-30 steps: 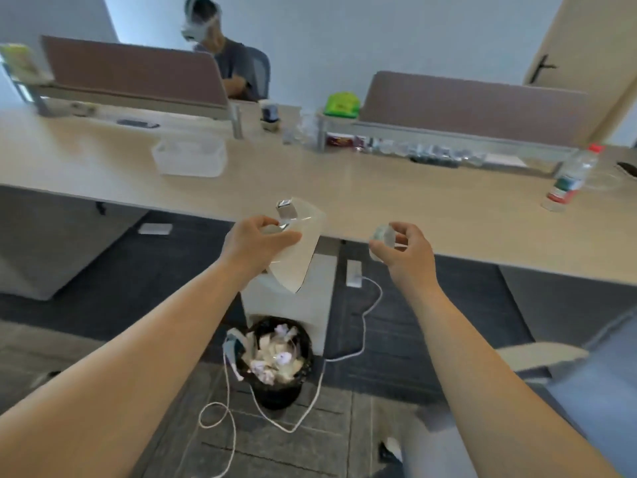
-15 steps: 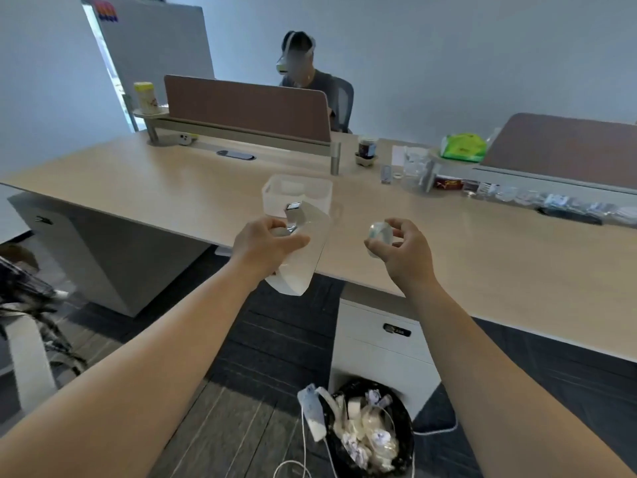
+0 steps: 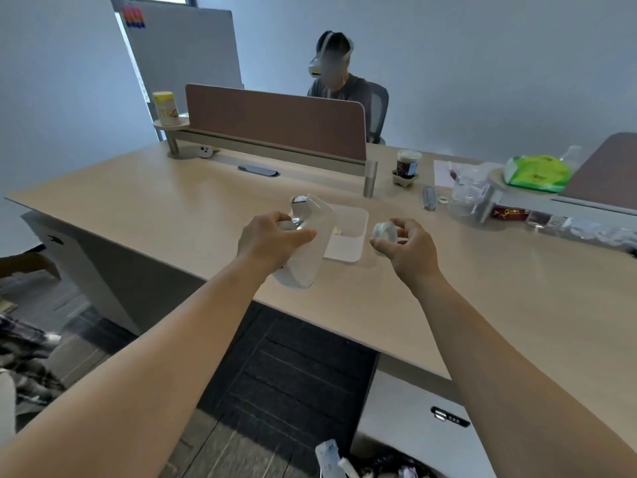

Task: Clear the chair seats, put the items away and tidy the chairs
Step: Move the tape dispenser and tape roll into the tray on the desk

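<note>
My left hand [image 3: 272, 239] is shut on a clear plastic sheet [image 3: 306, 257] with a metal clip [image 3: 299, 200] at its top; the sheet hangs over the desk's near edge. In the fingertips of my right hand [image 3: 406, 246] sits a small roll of clear tape [image 3: 384, 232]. Between and just beyond both hands, a translucent white plastic bin [image 3: 348, 232] rests on the wooden desk [image 3: 172, 208]. No chair seat shows clearly in this view.
A person sits behind the brown divider [image 3: 275, 119]. A cup [image 3: 408, 165], clear containers [image 3: 465, 198], a green bag [image 3: 536, 174] and a yellow can [image 3: 165, 108] crowd the desk's back. Below are a white drawer unit [image 3: 413, 429] and a full bin [image 3: 379, 464].
My view has swung left and moved closer to the desk; both hands now hover over the desktop beside the white bin, still holding the sheet and the tape.
</note>
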`<state>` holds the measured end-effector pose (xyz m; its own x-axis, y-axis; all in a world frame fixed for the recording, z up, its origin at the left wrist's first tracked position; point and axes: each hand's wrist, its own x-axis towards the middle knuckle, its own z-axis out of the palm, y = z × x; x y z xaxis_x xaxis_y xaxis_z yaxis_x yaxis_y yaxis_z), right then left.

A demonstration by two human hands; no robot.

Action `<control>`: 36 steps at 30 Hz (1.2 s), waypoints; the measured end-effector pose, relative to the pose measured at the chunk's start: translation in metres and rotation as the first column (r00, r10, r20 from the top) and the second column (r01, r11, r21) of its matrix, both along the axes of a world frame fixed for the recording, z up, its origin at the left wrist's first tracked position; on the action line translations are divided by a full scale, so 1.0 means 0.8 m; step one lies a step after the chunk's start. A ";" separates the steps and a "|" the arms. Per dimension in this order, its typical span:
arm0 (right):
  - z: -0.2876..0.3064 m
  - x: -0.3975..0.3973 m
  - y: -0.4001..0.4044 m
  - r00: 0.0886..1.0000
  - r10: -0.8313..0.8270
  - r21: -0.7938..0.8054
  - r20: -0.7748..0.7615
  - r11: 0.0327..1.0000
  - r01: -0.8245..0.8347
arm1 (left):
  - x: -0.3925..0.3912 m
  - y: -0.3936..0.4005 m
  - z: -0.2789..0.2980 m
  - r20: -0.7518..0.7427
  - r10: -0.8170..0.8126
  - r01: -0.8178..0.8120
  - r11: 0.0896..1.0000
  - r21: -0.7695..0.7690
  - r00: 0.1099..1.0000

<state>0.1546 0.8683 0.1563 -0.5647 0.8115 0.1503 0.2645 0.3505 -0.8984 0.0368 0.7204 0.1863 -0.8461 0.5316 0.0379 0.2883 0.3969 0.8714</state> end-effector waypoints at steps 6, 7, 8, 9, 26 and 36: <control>-0.015 -0.045 0.062 0.999 -0.040 -0.063 0.017 0.997 0.041 | -0.057 0.074 -0.012 0.041 -0.005 0.006 1.000 -0.022 0.999; -0.019 -0.054 0.073 0.998 -0.050 -0.073 0.023 0.996 0.051 | -0.070 0.090 -0.017 0.054 -0.006 0.007 1.000 -0.023 0.998; -0.024 -0.062 0.084 0.998 -0.061 -0.083 0.029 0.995 0.063 | -0.083 0.106 -0.021 0.066 -0.010 0.012 1.000 -0.027 0.998; -0.030 -0.071 0.095 0.997 -0.076 -0.091 0.033 0.993 0.078 | -0.097 0.122 -0.026 0.079 -0.016 0.019 0.999 -0.036 0.997; -0.127 -0.190 0.240 0.901 -0.413 -0.281 0.129 0.856 0.433 | -0.246 0.372 -0.152 0.435 -0.223 0.392 0.851 -0.349 0.872; -0.156 -0.194 0.255 0.880 -0.454 -0.306 0.140 0.825 0.474 | -0.238 0.415 -0.216 0.457 -0.205 0.438 0.752 -0.493 0.866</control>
<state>-0.0009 1.0727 0.0313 -0.1086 0.9764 -0.1865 0.3781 -0.1329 -0.9162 -0.1536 1.0522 0.0133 -0.5087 0.5970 -0.6203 0.2127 0.7853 0.5814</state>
